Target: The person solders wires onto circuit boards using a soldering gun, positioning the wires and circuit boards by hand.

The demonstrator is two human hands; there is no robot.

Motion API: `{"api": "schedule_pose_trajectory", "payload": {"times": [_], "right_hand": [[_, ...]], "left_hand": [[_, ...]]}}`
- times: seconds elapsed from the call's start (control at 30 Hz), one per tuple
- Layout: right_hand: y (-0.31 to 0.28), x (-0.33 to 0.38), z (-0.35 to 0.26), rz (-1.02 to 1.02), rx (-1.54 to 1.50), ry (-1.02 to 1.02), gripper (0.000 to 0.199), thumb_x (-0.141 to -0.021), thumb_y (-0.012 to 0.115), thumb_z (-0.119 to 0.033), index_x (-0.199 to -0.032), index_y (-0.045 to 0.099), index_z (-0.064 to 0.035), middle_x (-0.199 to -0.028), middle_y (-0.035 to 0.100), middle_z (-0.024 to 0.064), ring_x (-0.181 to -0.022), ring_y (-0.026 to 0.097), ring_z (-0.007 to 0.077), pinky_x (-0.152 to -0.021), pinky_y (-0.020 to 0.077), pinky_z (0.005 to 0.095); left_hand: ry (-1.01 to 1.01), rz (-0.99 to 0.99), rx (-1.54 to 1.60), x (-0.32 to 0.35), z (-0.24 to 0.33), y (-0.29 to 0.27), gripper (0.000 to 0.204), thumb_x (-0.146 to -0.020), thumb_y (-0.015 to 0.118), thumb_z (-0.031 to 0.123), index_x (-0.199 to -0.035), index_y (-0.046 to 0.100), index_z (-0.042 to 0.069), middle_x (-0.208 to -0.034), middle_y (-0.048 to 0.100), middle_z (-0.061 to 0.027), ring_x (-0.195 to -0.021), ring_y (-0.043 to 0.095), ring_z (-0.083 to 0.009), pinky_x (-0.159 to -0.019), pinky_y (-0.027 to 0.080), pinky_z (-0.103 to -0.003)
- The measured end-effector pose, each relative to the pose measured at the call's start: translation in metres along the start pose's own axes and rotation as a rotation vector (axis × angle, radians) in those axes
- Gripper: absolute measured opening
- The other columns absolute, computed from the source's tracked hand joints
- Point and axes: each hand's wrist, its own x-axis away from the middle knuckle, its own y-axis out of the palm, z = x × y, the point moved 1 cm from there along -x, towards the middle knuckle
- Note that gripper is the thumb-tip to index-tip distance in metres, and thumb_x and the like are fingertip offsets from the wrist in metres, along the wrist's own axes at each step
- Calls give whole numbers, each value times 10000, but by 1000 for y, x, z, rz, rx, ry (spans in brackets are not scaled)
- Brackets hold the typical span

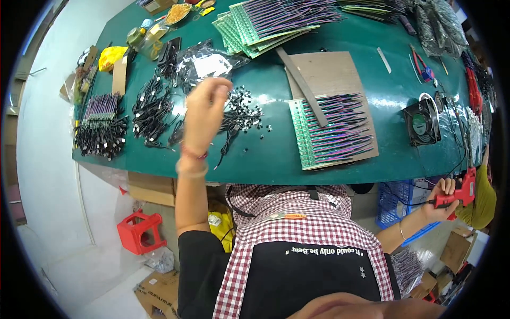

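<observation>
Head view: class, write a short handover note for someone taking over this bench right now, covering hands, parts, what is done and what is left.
Left hand: raised over the pile of black connector leads, fingers bunched; whether it pinches a lead is unclear.
Right hand: off the green table, gripping a red gun-shaped tool.
Parts: one wired green board panel lies on cardboard; more wired panels are stacked at the far edge.
Done: those panels carry wires.
Left: many loose leads remain in piles.

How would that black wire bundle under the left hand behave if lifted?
Probably floppy: the wire bundle lies in loose, tangled strands below the left hand. Likely light, the wires look thin. Small connectors scattered on the table suggest bits may snag or drop.
</observation>
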Motion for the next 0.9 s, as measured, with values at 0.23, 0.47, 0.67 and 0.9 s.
{"api": "schedule_pose_trajectory", "payload": {"times": [0.23, 0.47, 0.67, 0.9], "right_hand": [[40, 16, 9, -44, 257, 11, 538, -807, 597, -225, -1206, 383, 66, -772, 365, 49, -700, 350, 145, -654, 297, 293], [50, 5, 43, -97, 125, 109, 484, -805, 597, -148, -1183, 387, 71, -749, 361, 57, -668, 346, 143, -633, 295, 283], [56, 1, 58, -92, 75, 149, 469, -801, 602, -119, -1175, 399, 81, -745, 355, 56, -663, 346, 143, -625, 298, 283], [50, 6, 58, -90, 41, 186, 429, -803, 584, -105, -1153, 417, 80, -753, 359, 56, -675, 344, 149, -629, 299, 283]], "left_hand": [[114, -167, -703, 45, -40, 42, 300, -725, 693, 146, -980, 553, 72, -982, 514, -80, -957, 491, -266, -789, 394, -380], [-5, -103, -675, 51, -71, 38, 309, -760, 631, 63, -1047, 517, 48, -1042, 488, -119, -978, 466, -302, -802, 407, -405], [58, -60, -618, 48, -82, 33, 292, -736, 615, 69, -1017, 544, 43, -1035, 499, -104, -963, 471, -295, -791, 407, -401], [137, 44, -434, 40, -90, 18, 284, -712, 603, 41, -987, 535, 32, -946, 565, -98, -937, 476, -308, -820, 394, -406]]}}
